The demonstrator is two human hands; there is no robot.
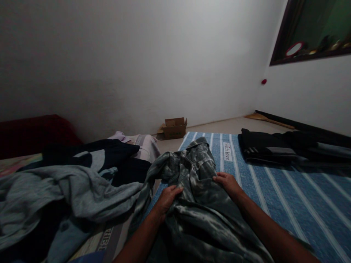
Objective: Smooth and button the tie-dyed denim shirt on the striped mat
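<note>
On the striped mat (287, 197), both hands' fingers clutch the grey shirt (197, 182), open mat rightward.

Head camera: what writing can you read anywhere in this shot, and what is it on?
"With love": white label on the blue striped mattress cover, label at, just beyond the mottled grey-green tie-dye shirt under both hands.
Partial dark lettering on the pale printed sheet edge at bottom left: cut off and too blurred to read for sure.
Small brown cardboard box by the wall: no legible print.
Folded black garment with grey stripes: stripes only, no text.
</note>
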